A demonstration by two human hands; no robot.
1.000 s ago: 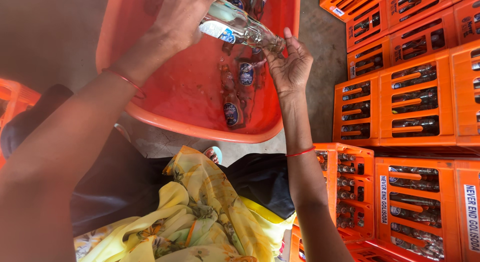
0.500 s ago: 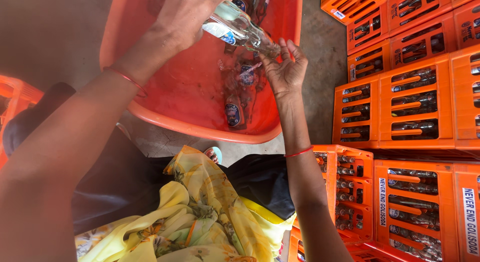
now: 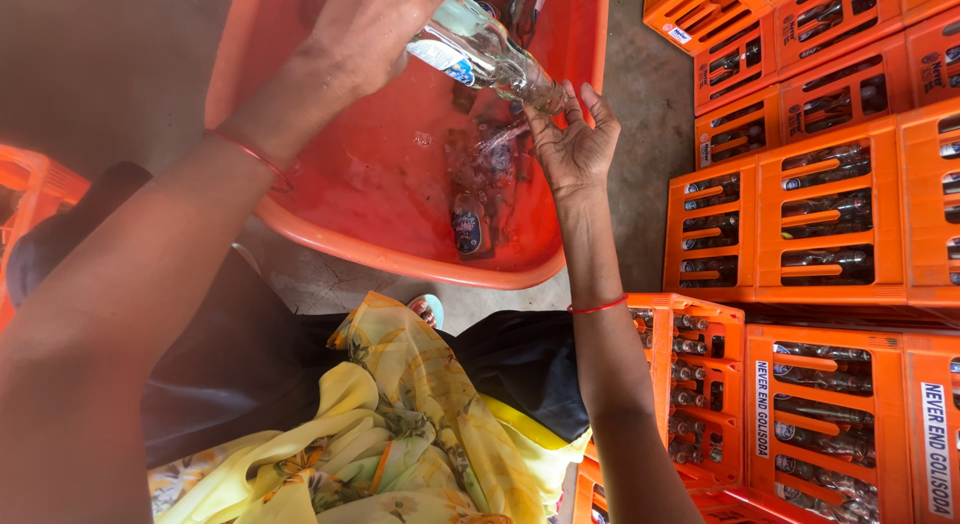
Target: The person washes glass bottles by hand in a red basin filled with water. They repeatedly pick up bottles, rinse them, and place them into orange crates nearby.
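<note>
Left hand (image 3: 365,29) gripping body of clear glass bottle (image 3: 485,52), fingers wrapped round it, holding it tilted neck-down over orange plastic tub (image 3: 330,234). Right hand (image 3: 572,144) cupping under bottle mouth, fingers spread wide, holding nothing; water spilling through.

Risk: wet, smooth glass slipping from grip and striking bottles lying in tub below; chipping or breakage likely.

Tub smooth, rounded, glossy. Orange crates (image 3: 800,214) rigid, slotted, stacked just beside, holding more bottles. Yellow patterned cloth (image 3: 400,434) draping over lap.
</note>
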